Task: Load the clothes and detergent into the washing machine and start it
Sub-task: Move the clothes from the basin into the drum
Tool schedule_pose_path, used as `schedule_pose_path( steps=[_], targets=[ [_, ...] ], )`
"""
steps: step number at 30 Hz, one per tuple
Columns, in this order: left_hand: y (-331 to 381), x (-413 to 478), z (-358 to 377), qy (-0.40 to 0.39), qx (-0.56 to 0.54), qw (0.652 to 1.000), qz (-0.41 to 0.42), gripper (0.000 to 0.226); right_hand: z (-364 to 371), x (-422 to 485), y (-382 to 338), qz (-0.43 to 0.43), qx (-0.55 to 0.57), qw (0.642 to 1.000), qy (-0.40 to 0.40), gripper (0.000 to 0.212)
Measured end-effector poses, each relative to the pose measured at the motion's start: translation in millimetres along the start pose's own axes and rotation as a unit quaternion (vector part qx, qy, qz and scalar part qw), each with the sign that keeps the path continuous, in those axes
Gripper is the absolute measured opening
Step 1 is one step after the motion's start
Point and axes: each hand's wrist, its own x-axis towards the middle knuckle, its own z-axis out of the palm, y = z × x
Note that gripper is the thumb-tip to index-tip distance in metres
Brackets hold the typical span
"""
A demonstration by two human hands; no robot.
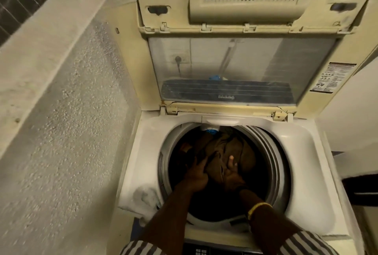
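A white top-loading washing machine (pixel 143 152) stands below me with its folding lid (pixel 235 50) raised upright. Both my arms reach down into the round drum (pixel 272 152). Brown clothes (pixel 229 148) lie bunched in the dark drum. My left hand (pixel 197 173) grips the left side of the brown cloth. My right hand (pixel 232 171) holds the same cloth from the right, thumb up on the fabric. A yellow band sits on my right wrist. A blue and white fitting (pixel 210 131) shows at the drum's far rim.
A rough concrete wall (pixel 71 111) runs close along the machine's left side. A white cloth (pixel 146 195) lies on the machine's front left corner. The control panel (pixel 201 251) peeks out at the bottom edge. A pale wall (pixel 351 111) rises on the right.
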Motion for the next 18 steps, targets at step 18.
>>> schedule_pose_path(
  steps=[18],
  targets=[
    [50, -87, -40, 0.174, -0.006, 0.984, 0.026, 0.038, -81, -122, -58, 0.085, 0.311, 0.926, 0.199, 0.06]
  ],
)
